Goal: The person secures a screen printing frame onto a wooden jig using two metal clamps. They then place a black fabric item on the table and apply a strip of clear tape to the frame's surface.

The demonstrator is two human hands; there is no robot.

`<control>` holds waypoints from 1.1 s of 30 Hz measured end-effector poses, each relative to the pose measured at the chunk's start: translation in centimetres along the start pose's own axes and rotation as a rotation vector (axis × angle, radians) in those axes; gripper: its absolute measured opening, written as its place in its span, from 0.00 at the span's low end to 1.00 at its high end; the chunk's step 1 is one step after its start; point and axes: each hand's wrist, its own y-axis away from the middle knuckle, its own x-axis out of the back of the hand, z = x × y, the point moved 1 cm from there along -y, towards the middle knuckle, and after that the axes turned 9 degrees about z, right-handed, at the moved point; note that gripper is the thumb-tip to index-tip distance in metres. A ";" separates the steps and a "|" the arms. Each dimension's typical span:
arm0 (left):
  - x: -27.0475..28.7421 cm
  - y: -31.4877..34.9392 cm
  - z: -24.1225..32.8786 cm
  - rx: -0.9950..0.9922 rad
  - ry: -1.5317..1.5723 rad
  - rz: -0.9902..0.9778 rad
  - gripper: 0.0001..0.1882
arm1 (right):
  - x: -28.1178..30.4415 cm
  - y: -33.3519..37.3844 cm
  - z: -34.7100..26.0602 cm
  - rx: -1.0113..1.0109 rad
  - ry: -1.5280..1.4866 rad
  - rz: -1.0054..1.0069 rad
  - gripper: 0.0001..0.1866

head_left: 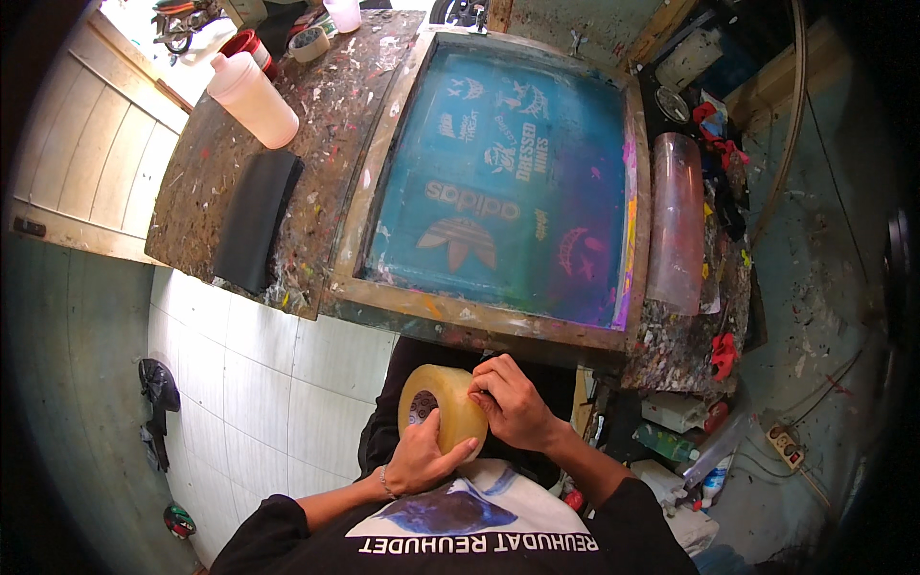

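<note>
A wide roll of clear yellowish packing tape [458,402] is held above my lap, in front of the table's near edge. My left hand [426,452] grips it from below, with fingers in its core and the thumb along the outer face. My right hand [510,398] pinches with bent fingers at the roll's right edge; whether a tape end is between the fingertips is too small to tell. Beyond the hands, a wooden-framed screen-printing screen [402,230] lies on the table, its blue-green mesh bearing stencilled designs and a purple stain at the right.
The paint-spattered table [335,105] carries a pale plastic bottle [254,101], a black sheet or pad [257,220] and another tape roll [309,44]. Right of the screen lies a clear plastic roll [677,220]. A power strip [784,446] and bottles sit low at the right.
</note>
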 end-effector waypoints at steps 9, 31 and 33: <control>-2.2 0.7 -0.9 0.195 0.450 -0.032 0.30 | 1.8 -0.1 -1.3 0.158 0.259 -0.208 0.09; 3.5 -5.5 1.4 -0.136 0.053 -0.076 0.12 | 0.4 3.1 -0.8 -0.405 -0.105 0.229 0.04; 3.5 -5.2 1.7 -0.096 0.046 -0.040 0.11 | -0.3 4.4 -1.0 -0.506 -0.213 0.229 0.07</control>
